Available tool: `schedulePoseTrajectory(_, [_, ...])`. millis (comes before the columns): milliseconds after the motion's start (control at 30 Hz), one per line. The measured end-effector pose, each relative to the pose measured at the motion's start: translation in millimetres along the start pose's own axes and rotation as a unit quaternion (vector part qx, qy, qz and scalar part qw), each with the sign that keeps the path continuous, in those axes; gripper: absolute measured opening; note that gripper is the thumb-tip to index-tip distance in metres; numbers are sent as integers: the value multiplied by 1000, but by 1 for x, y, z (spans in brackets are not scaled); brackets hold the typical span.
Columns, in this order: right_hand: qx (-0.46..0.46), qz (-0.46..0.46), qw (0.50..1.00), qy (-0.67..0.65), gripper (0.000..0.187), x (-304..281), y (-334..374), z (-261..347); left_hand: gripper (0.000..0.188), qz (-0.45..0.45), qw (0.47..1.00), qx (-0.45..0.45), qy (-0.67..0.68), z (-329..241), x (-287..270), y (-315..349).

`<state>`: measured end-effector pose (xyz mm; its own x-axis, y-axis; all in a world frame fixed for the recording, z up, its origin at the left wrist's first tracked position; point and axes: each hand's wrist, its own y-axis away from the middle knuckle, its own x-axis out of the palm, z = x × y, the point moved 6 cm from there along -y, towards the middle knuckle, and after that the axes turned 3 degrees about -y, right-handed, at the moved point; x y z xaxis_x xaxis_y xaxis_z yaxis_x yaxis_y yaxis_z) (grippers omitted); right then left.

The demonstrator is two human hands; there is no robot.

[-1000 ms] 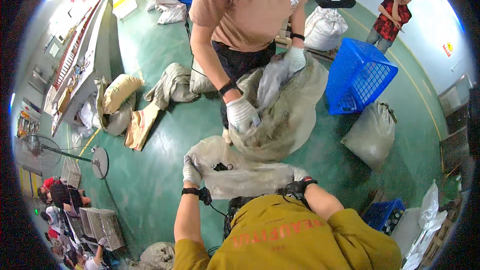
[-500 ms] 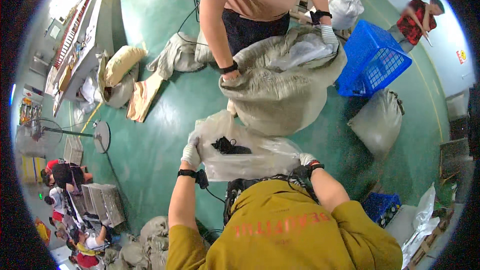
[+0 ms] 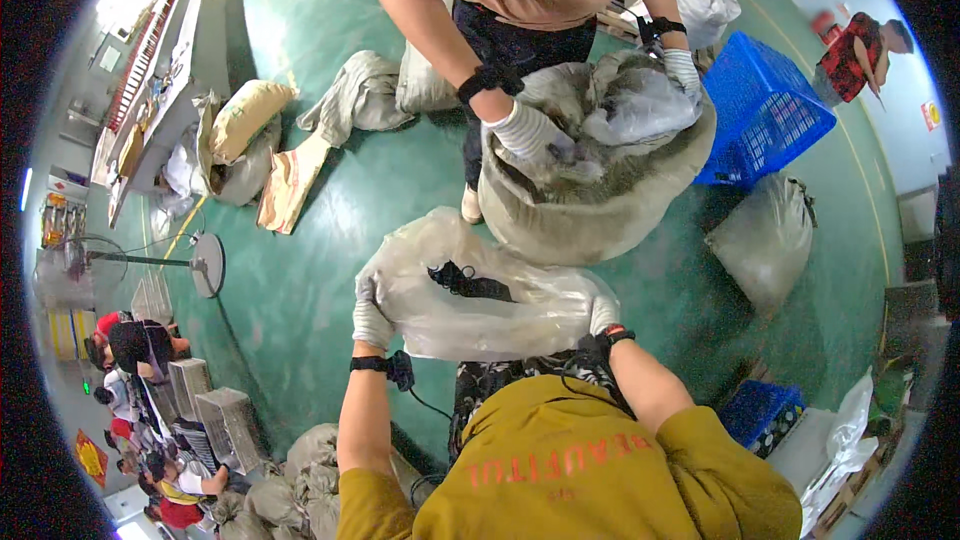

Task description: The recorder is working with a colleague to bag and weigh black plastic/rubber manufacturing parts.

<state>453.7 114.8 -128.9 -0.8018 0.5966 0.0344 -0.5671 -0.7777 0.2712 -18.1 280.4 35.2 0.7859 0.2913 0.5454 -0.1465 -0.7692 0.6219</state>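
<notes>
Plastic bag [image 3: 480, 331], whitish and see-through, is stretched wide between the person's two gloved hands, just in front of the mustard shirt [image 3: 580, 460] and above the green floor [image 3: 310, 340]. The left hand [image 3: 371, 320] clasps the bag's left edge, fingers closed on the film; the right hand [image 3: 603, 316] grasps its right edge, though part of that grip is hard to see. Near the middle of the bag, a black bundle [image 3: 480, 286] with thin loops at its left end shows; what it is cannot be told. Beyond the bag's far edge, a co-worker's gloved hand [image 3: 532, 132] reaches over the left rim of a big grey sack [image 3: 610, 215], while their other gloved hand [image 3: 684, 76] is at its far right rim, beside clear film [image 3: 650, 118] lying in the mouth. A blue basket [image 3: 755, 110] stands just past the sack's right edge.
</notes>
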Motion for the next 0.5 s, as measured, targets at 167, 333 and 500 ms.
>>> schedulePoseTrajectory(167, [100, 186, 957, 198, 55, 100, 10, 90, 57, -9, 998, 64, -1, -56, 15, 4])
schedulePoseTrajectory(333, [179, 232, 947, 131, 45, 100, 24, 129, 49, 91, 990, 105, -3, -112, 113, 34])
schedulePoseTrajectory(500, [172, 10, 985, 14, 42, 17, 19, 58, 50, 152, 984, 90, 6, -96, 98, 7])
